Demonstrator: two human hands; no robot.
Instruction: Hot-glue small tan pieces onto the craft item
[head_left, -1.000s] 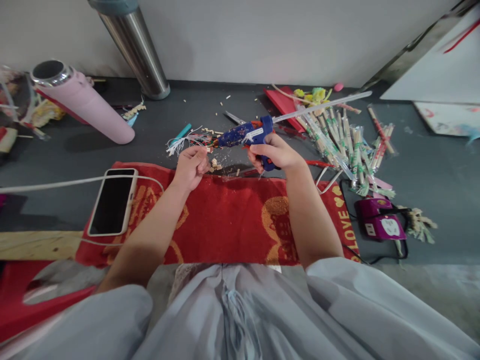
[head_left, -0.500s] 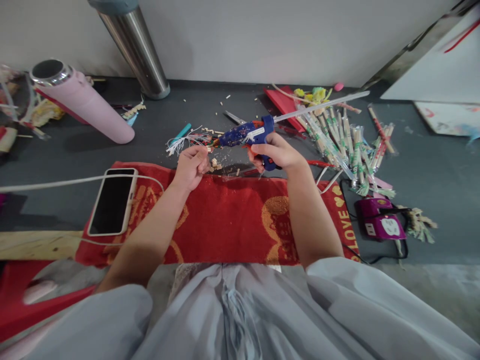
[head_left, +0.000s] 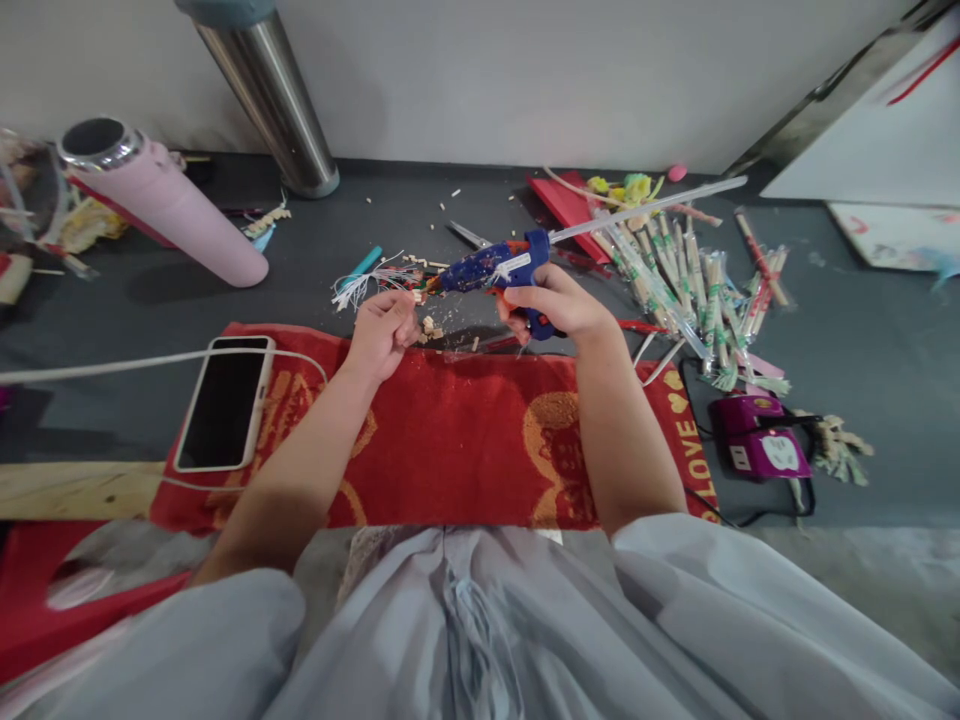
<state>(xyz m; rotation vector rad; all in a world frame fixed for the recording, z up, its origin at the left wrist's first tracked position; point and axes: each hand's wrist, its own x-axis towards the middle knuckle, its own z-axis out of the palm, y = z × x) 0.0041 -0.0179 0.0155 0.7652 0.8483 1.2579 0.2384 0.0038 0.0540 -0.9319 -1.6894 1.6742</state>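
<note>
My right hand (head_left: 566, 308) is wrapped round the handle of a blue hot glue gun (head_left: 480, 268), with fingers at its orange trigger. A long clear glue stick (head_left: 645, 212) juts from the gun's back end towards the upper right. The nozzle points left, right by the fingertips of my left hand (head_left: 384, 335). Those fingers are closed in a pinch on a small pale piece (head_left: 418, 297), mostly hidden by them. Behind the left hand lie white strings (head_left: 360, 287) and a teal stick (head_left: 367, 262). Pale crumbs (head_left: 430, 327) are scattered below the nozzle.
A red towel (head_left: 465, 440) covers the front edge, with a phone (head_left: 225, 405) on its left. A pink bottle (head_left: 172, 210) and steel flask (head_left: 274, 105) stand at the back left. Wrapped sticks (head_left: 675, 270), scissors (head_left: 469, 235) and a purple box (head_left: 757, 437) lie about.
Almost nothing differs. The glue gun and its glue stick have shifted very slightly; both hands keep their grip.
</note>
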